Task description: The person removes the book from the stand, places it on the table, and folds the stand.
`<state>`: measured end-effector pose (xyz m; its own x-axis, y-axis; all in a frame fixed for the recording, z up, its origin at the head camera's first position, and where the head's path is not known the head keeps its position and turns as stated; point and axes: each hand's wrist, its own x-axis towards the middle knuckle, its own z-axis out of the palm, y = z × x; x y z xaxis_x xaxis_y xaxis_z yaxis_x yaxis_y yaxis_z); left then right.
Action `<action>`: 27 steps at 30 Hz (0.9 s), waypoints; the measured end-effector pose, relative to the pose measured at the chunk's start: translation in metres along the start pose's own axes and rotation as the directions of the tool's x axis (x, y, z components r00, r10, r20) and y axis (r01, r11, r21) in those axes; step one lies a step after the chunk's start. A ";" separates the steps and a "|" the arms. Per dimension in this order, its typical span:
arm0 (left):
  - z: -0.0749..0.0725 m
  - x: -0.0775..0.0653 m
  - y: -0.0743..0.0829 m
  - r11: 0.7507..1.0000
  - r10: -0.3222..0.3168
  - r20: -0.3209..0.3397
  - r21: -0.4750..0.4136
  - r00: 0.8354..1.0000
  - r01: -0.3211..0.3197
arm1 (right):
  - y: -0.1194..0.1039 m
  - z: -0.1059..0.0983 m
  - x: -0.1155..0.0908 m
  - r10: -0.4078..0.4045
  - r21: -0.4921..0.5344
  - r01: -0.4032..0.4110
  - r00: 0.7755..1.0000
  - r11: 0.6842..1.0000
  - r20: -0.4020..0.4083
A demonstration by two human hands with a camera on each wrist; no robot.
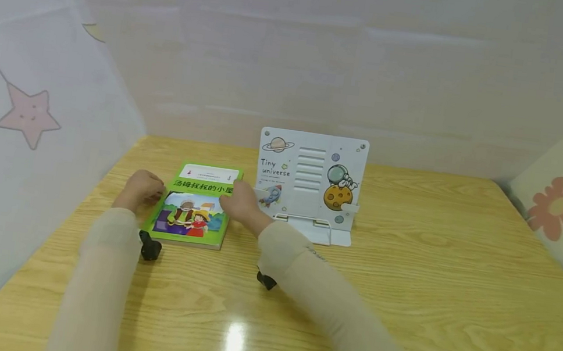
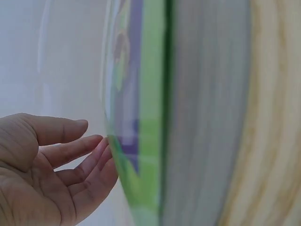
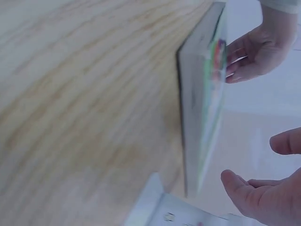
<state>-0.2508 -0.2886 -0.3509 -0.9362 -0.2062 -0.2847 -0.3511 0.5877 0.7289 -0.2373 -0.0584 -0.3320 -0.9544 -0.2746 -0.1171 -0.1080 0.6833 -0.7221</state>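
Observation:
A thick green-covered children's book (image 1: 189, 199) with Chinese lettering lies flat on the wooden table, left of centre. At its left edge is my left hand (image 1: 140, 188), fingers loosely bent; in the left wrist view, the fingertips of that hand (image 2: 66, 174) reach the edge of the cover and the thumb stands apart. My right hand (image 1: 243, 202) is by the book's upper right edge. In the right wrist view, thumb and fingers of the right hand (image 3: 273, 193) are spread, with a gap to the book (image 3: 194, 108).
A white metal book stand (image 1: 308, 179) with space drawings and "Tiny universe" stands upright just right of the right hand. Wrist-worn black devices (image 1: 150, 246) sit under both forearms. Pale fabric walls (image 1: 315, 74) border the wooden table (image 1: 434, 264) at back and sides.

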 end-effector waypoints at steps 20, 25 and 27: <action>-0.008 -0.006 0.031 0.959 0.205 -0.099 -0.179 0.974 -0.220 | -0.012 -0.084 -0.031 -0.221 -0.051 0.220 0.975 0.974 -0.021; 0.002 -0.009 0.048 0.922 0.265 -0.078 -0.271 0.961 -0.276 | -0.004 -0.102 -0.037 -0.259 -0.102 0.253 0.964 0.962 -0.056; 0.009 0.001 0.047 0.897 0.299 -0.076 -0.318 0.951 -0.307 | 0.000 -0.108 -0.039 -0.273 -0.110 0.264 0.959 0.958 -0.076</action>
<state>-0.2680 -0.2544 -0.3225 -0.9968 -0.0800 -0.0053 -0.0325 0.3421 0.9391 -0.2302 0.0259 -0.2539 -0.9069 -0.3984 0.1369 -0.3863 0.6566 -0.6478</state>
